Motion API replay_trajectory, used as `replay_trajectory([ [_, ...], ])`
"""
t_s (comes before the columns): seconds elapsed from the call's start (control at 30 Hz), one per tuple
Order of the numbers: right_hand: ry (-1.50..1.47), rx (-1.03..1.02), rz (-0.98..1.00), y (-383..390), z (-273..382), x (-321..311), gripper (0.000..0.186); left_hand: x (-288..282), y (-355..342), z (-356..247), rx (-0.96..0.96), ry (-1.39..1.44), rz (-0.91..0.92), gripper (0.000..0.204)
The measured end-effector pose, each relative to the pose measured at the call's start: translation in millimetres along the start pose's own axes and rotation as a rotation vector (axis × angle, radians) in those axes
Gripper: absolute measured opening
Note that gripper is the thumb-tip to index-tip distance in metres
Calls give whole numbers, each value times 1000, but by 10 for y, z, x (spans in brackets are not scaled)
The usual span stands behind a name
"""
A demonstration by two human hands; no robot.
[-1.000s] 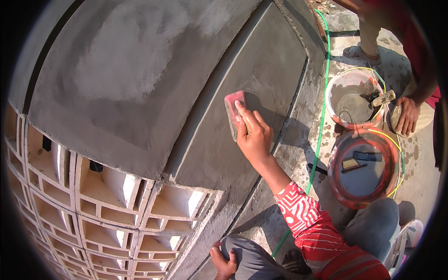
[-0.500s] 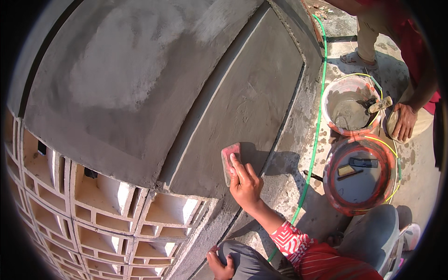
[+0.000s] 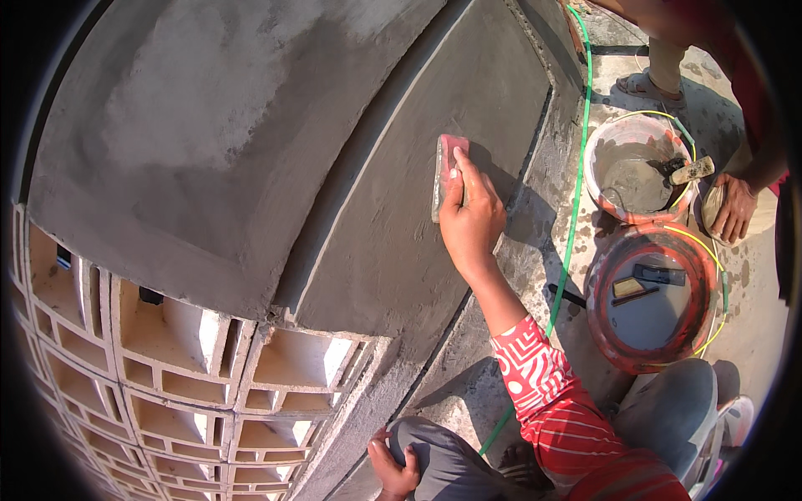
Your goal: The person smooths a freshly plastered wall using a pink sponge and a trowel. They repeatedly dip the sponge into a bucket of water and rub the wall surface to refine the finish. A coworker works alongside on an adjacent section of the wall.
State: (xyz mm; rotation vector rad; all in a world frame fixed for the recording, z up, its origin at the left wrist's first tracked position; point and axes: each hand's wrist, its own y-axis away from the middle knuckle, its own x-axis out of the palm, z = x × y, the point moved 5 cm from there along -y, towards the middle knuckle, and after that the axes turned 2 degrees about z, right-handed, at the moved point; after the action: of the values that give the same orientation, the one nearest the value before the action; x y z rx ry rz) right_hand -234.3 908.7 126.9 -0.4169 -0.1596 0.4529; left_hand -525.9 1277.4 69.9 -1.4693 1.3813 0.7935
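My right hand (image 3: 474, 213) is closed on a red sponge (image 3: 451, 159) smeared with grey mortar, its thumb and fingers along the near side. The sponge lies against a strip of damp grey plaster (image 3: 393, 242), around the middle of the strip. Its plaster looks mostly smooth, with small rough marks right of and below the hand. My left hand (image 3: 394, 468) rests beside my grey-trousered knee at the lower edge, fingers apart and holding nothing I can see.
A wider plastered panel (image 3: 209, 159) adjoins on the left, above pale openwork blocks (image 3: 180, 351). A green hose (image 3: 576, 209) runs along the right. Beyond it stand a mortar bucket (image 3: 595, 163) with a handled tool and a reddish water tub (image 3: 597, 321). A co-worker's hand (image 3: 735, 209) is near the bucket.
My right hand has slid the sponge up along the plaster strip, away from me, and turned it more upright. Marks there look smoother. My left hand stays by the knee.
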Motion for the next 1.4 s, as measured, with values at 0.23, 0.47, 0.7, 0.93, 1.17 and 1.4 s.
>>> replay_trajectory([
  [0.23, -131, 23, 175, 956, 375, -252, 37, 58, 32, 114, -17, -7, -38, 61],
  [0.47, -121, -89, -72, 392, 168, -601, 35, 42, 109, 95, -111, -86, 13, 73],
  [0.7, -67, -189, 101, -580, -322, -149, 34, -10, 102, 215, -50, 79, -25, 70],
  [0.93, 42, -268, 163, -732, -313, -201, 30, 85, 210, 400, -134, 349, -40, 70],
  [1.17, -75, -369, 239, 95, -95, -256, 38, 53, 94, 234, -123, 259, 52, 67],
  [1.4, -316, -263, 361, 1310, -69, -602, 31, -9, 37, 39, -146, 43, 138, 65],
])
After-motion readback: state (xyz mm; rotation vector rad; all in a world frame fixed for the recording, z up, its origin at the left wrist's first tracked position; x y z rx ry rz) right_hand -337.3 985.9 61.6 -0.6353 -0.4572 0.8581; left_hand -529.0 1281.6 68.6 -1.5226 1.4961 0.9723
